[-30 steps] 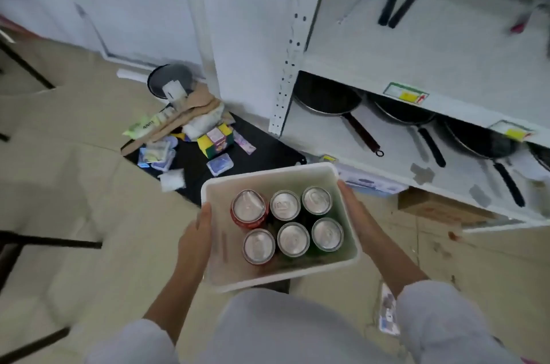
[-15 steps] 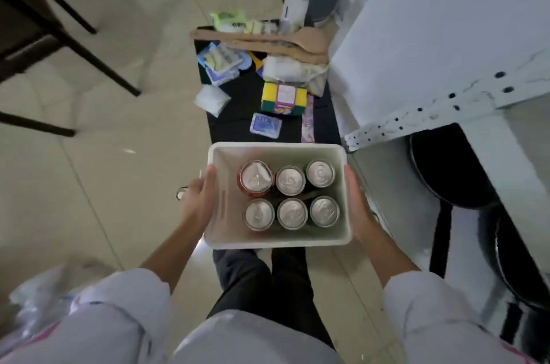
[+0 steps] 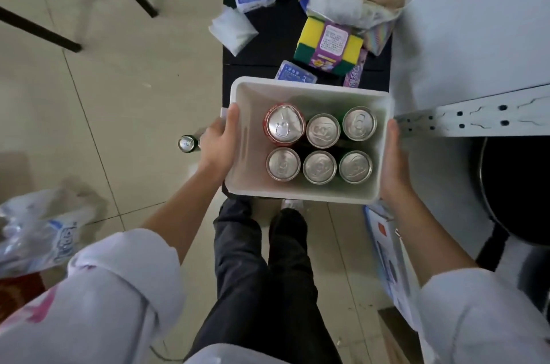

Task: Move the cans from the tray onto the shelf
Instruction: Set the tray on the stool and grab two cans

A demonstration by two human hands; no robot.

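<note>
white metal shelf upright (image 3: 476, 121), a second ago ahead, now sits just outside the right hand (image 3: 394, 164). between it and the left hand (image 3: 218, 144), both clamped on its walls, hangs the white plastic tray (image 3: 309, 89), lower now, all six silver-topped cans (image 3: 320, 144) inside; unloading hasn't begun.

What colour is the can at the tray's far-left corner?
Red, with a silver top; seen in the head view.
</note>
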